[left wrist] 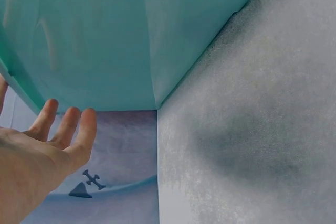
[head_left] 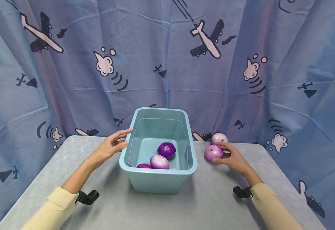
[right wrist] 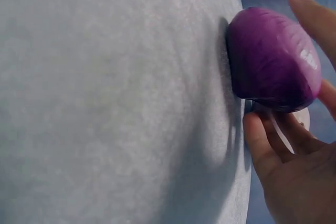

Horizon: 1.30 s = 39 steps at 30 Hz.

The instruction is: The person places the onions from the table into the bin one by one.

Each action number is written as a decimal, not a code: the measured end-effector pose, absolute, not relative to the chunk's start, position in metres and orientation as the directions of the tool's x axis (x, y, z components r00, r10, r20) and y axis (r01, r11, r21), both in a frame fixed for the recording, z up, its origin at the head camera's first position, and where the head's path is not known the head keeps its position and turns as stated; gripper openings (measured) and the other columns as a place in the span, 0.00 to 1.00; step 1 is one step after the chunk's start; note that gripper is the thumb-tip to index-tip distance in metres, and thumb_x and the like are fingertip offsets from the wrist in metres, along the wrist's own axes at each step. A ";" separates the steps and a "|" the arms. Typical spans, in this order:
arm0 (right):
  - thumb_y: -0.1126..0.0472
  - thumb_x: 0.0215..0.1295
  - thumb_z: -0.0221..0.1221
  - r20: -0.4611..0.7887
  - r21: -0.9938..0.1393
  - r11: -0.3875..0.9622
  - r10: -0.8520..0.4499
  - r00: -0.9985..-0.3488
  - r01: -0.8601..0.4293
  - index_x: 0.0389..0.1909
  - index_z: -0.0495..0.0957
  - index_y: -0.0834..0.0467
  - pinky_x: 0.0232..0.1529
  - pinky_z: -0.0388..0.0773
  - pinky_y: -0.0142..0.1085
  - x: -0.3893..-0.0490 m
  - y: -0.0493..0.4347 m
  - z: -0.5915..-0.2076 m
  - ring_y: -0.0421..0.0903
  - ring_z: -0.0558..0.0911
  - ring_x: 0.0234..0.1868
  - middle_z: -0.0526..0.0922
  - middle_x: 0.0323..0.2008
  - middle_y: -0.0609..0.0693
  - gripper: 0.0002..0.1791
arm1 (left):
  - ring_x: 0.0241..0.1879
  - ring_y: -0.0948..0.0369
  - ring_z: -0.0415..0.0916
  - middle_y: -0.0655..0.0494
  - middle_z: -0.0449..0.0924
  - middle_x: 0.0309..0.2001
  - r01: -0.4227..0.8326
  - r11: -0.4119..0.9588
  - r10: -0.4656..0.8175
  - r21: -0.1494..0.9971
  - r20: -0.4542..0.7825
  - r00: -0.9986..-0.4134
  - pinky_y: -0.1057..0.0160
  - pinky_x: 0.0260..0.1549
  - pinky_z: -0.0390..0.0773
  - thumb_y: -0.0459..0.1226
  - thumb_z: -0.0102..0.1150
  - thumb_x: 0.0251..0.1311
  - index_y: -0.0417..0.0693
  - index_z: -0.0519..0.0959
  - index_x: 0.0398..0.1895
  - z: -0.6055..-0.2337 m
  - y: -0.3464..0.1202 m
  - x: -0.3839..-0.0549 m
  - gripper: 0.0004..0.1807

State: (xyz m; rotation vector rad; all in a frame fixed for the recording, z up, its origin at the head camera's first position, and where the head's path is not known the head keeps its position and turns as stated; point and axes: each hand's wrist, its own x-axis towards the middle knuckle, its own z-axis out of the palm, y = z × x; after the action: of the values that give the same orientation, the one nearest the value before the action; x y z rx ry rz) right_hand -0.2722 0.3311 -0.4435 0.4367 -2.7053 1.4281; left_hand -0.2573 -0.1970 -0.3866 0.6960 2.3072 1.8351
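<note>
My right hand has its thumb and fingers around a glossy red onion, which rests on the table right of the bin. In the right wrist view the same onion lies between thumb and fingers. Behind it stands a paler onion. My left hand is at the left rim of a light blue bin, fingers extended, fingertips right at the edge. Inside the bin lie a dark purple onion, a pale purple onion and a magenta one, partly hidden by the front wall.
The grey table ends at a blue curtain printed with planes, just behind the bin and the onions. The bin's tall walls stand between the two hands. Each wrist carries a black camera mount.
</note>
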 end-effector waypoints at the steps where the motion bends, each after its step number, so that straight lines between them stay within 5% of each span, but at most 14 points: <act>1: 0.62 0.59 0.74 0.175 -0.801 0.534 -0.227 -0.958 -0.273 0.71 0.65 0.67 0.57 0.73 0.60 -0.273 0.332 -0.445 0.69 0.75 0.59 0.69 0.65 0.69 0.42 | 0.65 0.44 0.70 0.41 0.64 0.72 0.280 0.163 0.416 0.946 0.191 -0.889 0.41 0.58 0.73 0.40 0.58 0.74 0.49 0.65 0.77 -0.387 -0.197 -0.257 0.30; 21: 0.64 0.59 0.74 0.213 -0.776 0.542 -0.254 -0.943 -0.321 0.70 0.67 0.67 0.56 0.75 0.58 -0.280 0.336 -0.450 0.68 0.77 0.56 0.72 0.62 0.69 0.40 | 0.65 0.44 0.69 0.41 0.64 0.72 0.282 0.177 0.410 0.943 0.190 -0.892 0.40 0.58 0.72 0.41 0.58 0.74 0.51 0.65 0.77 -0.386 -0.197 -0.258 0.30; 30: 0.67 0.58 0.74 0.273 -0.777 0.506 -0.265 -0.925 -0.374 0.69 0.69 0.68 0.53 0.75 0.29 -0.275 0.341 -0.447 0.62 0.76 0.58 0.73 0.63 0.67 0.39 | 0.65 0.44 0.70 0.40 0.64 0.71 0.290 0.156 0.419 0.944 0.203 -0.885 0.40 0.58 0.72 0.40 0.58 0.74 0.49 0.65 0.77 -0.386 -0.197 -0.257 0.30; 39: 0.66 0.58 0.74 0.280 -0.796 0.476 -0.261 -0.924 -0.375 0.69 0.70 0.65 0.52 0.74 0.26 -0.271 0.349 -0.443 0.50 0.77 0.56 0.73 0.63 0.64 0.38 | 0.64 0.44 0.70 0.42 0.65 0.71 0.287 0.158 0.415 0.945 0.201 -0.887 0.41 0.57 0.73 0.40 0.58 0.74 0.50 0.65 0.76 -0.387 -0.197 -0.258 0.30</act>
State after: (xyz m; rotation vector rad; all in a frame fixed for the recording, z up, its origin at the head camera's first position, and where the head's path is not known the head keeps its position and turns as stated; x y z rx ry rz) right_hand -0.2709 0.3490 -0.4430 0.5617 -2.5935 1.4444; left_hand -0.2576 -0.1968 -0.3867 0.7036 2.3080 1.8430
